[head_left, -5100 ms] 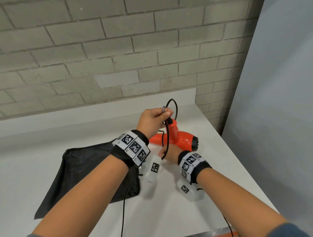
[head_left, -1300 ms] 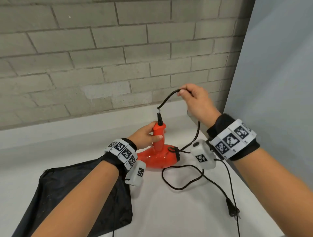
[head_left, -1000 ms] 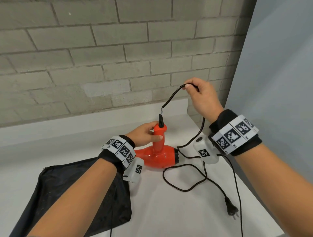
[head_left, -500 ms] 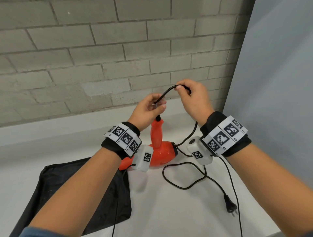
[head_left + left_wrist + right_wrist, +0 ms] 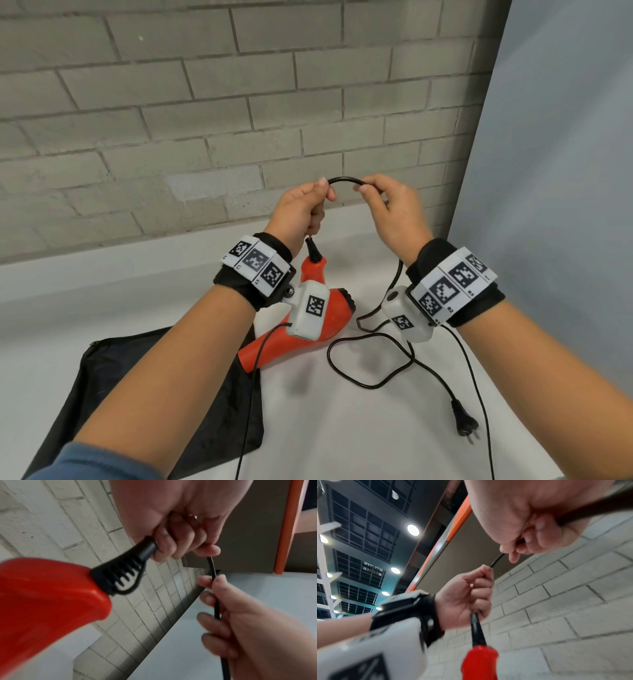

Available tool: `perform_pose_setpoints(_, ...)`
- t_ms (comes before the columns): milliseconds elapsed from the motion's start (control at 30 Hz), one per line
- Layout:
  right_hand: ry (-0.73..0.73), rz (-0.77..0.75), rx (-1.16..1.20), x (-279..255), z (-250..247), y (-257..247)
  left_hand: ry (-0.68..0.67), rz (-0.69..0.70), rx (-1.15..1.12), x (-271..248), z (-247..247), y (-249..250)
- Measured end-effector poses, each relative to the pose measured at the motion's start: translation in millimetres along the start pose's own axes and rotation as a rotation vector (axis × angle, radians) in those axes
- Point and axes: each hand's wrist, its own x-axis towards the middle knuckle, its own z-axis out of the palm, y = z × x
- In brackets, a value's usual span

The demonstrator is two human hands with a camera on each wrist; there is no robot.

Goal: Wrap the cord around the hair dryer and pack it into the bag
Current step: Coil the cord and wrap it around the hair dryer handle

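Change: the left hand [image 5: 301, 209], seen a second ago around the dryer's handle, is now raised above it and closed on the cord [image 5: 344, 180]; the right hand [image 5: 394, 212] is kept on the same cord throughout.
Meaning for the task: no turn of cord is yet laid around the hair dryer [image 5: 318, 308]; a first loop is judged to be in preparation, with packing well ahead.
Left fingers: curled around the cord just above the black strain relief [image 5: 123, 573], thumb and forefinger pinching it at the top.
Right fingers: [image 5: 208, 599] curled around the cord, which is pinched at the fingertips close beside the left thumb.
Cord between hands: a short arch is held between the two pinches.
Rest of cord: trailed below the right wrist to a loose loop on the counter [image 5: 342, 428], ending at the plug [image 5: 462, 419].
Hair dryer: handle up, body at or just above the counter; contact cannot be told.
Bag [image 5: 137, 394]: flat and black, left of the dryer, its edge under the nozzle end.
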Motion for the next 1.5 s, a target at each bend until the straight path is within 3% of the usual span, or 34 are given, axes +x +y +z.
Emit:
perform_pose_setpoints(267,-0.087,0.086,-0.074,-32.8,5.1,37.3,-0.042,-0.078,-0.070,-0.4,8.8,5.9)
perform_pose_setpoints(700,-0.038,0.101,-0.117,-40.0,-16.6,28.1,-0.054,-0.125,-0.191,-9.6,24.2,10.3)
perform_pose_setpoints(900,-0.423,0.200,-0.275,-66.4,8.5,22.9,-0.043,-0.159,-0.342,-12.1,27.2,3.2)
perform_pose_setpoints(1067,-0.519,0.206,-0.324,-88.9,15.3,18.8,-0.009,-0.166,-0.295,-15.0,24.0,1.1)
perform_pose_setpoints(1233,-0.384,-0.017,-0.429,-95.5,3.0,15.1,-0.019,-0.117,-0.206,-13.5,21.1,-4.4)
perform_pose_setpoints(1367,-0.176,-0.306,-0.586,-83.4,-8.3,6.2,-0.050,-0.093,0.039,-14.9,22.6,-5.9)
perform_pose_setpoints(1500,-0.097,-0.406,-0.517,-60.8,-14.2,-6.6,-0.074,-0.082,0.290,-22.7,29.8,3.6)
